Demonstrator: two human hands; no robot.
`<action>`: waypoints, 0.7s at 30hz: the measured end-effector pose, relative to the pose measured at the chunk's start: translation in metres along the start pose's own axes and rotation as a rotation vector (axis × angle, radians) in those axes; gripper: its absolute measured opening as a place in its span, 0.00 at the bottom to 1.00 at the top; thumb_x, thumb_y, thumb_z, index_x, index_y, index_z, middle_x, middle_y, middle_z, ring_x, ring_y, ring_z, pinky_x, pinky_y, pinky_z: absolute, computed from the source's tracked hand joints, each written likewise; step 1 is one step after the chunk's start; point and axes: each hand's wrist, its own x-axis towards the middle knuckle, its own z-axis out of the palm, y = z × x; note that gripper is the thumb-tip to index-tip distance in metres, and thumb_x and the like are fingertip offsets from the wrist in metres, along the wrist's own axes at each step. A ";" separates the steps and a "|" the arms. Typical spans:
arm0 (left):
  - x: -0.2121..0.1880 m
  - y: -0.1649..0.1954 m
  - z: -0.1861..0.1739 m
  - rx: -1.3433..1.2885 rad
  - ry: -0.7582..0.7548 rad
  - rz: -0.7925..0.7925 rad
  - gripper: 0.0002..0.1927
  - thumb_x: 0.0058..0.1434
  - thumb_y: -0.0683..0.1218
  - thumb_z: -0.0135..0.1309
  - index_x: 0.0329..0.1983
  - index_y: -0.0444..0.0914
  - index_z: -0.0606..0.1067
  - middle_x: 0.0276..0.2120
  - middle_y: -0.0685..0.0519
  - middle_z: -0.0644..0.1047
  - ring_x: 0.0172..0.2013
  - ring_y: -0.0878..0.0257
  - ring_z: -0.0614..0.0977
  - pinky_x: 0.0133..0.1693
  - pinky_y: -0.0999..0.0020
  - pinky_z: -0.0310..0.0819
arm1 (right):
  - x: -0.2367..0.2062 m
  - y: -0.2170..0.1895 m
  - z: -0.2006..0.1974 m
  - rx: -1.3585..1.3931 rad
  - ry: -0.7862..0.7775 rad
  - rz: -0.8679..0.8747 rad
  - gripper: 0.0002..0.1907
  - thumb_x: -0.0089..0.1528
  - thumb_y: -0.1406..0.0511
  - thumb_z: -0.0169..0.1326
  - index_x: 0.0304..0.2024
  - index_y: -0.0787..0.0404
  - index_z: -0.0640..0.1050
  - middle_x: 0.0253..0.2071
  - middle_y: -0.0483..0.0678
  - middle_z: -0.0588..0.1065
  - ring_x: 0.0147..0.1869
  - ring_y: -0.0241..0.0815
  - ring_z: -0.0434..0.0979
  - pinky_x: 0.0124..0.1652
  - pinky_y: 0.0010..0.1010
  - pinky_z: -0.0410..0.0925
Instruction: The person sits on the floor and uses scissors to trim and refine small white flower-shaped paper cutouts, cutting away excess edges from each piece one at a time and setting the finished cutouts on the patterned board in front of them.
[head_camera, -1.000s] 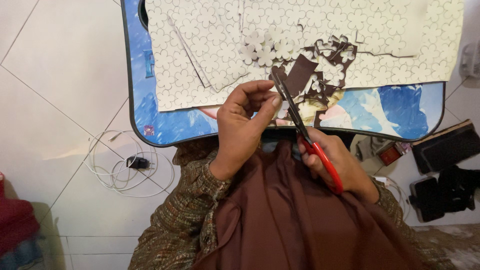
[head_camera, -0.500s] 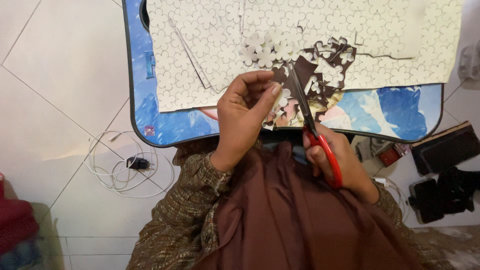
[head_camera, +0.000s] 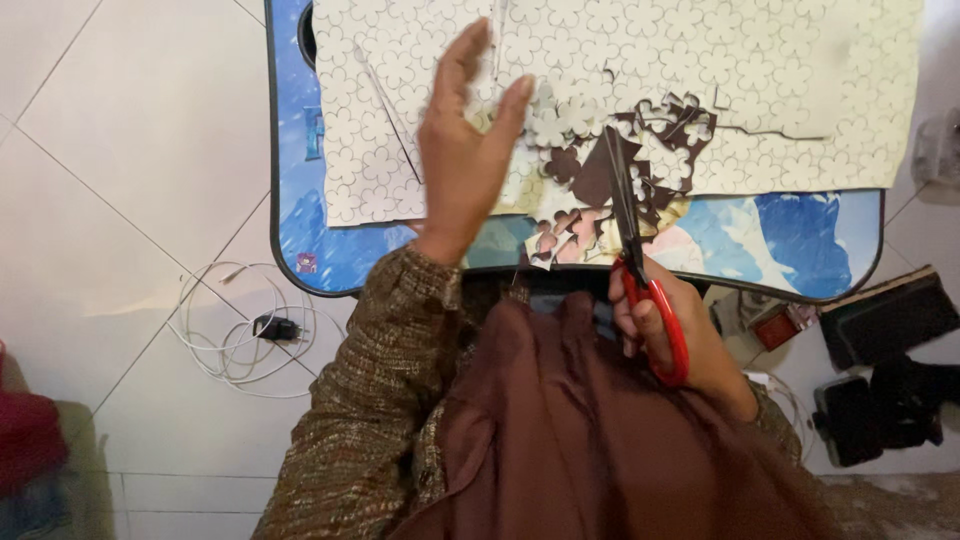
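From the head camera I look straight down at a small blue picture-printed table (head_camera: 300, 215) on a pale tiled floor (head_camera: 120, 150). My left hand (head_camera: 465, 150) is lifted above the table edge with the fingers spread wide and holding nothing; it hangs over the near left part of a cream sheet printed with flower outlines (head_camera: 780, 90) that covers most of the tabletop. My right hand (head_camera: 680, 335) grips the red-handled scissors (head_camera: 640, 270), fingers through the loops, the dark blades pointing away from me and closed or nearly so, lying over a partly cut patch of the sheet where brown backing (head_camera: 595, 180) shows between flower shapes. A few loose cut flowers (head_camera: 555, 120) lie just beside the blade tips. To the left on the floor lies a coiled white cable with a black plug (head_camera: 270, 328). To the right, near the table's corner, I see a small red box (head_camera: 775, 325) and dark flat cases (head_camera: 885, 320); their labels are too small to tell. A brown garment (head_camera: 600, 450) fills the lower frame.
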 end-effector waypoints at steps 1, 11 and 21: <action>0.002 -0.006 -0.010 0.214 -0.008 0.000 0.33 0.70 0.55 0.61 0.72 0.39 0.64 0.70 0.43 0.69 0.70 0.51 0.70 0.70 0.51 0.66 | 0.000 0.000 -0.001 -0.032 0.007 0.016 0.38 0.62 0.35 0.45 0.46 0.63 0.71 0.24 0.42 0.67 0.24 0.31 0.67 0.26 0.24 0.65; -0.010 -0.024 -0.063 0.928 0.073 0.037 0.45 0.58 0.63 0.68 0.71 0.37 0.65 0.70 0.37 0.63 0.70 0.36 0.57 0.67 0.40 0.48 | 0.000 -0.023 0.009 -0.787 0.006 0.273 0.28 0.53 0.46 0.65 0.39 0.62 0.75 0.23 0.56 0.74 0.29 0.52 0.73 0.32 0.43 0.67; -0.051 0.028 0.032 0.459 -0.363 0.536 0.15 0.55 0.45 0.62 0.46 0.40 0.77 0.49 0.52 0.78 0.48 0.55 0.81 0.62 0.51 0.63 | -0.013 -0.003 -0.012 -0.123 0.280 -0.049 0.30 0.65 0.43 0.48 0.49 0.63 0.74 0.25 0.40 0.69 0.24 0.29 0.68 0.26 0.22 0.64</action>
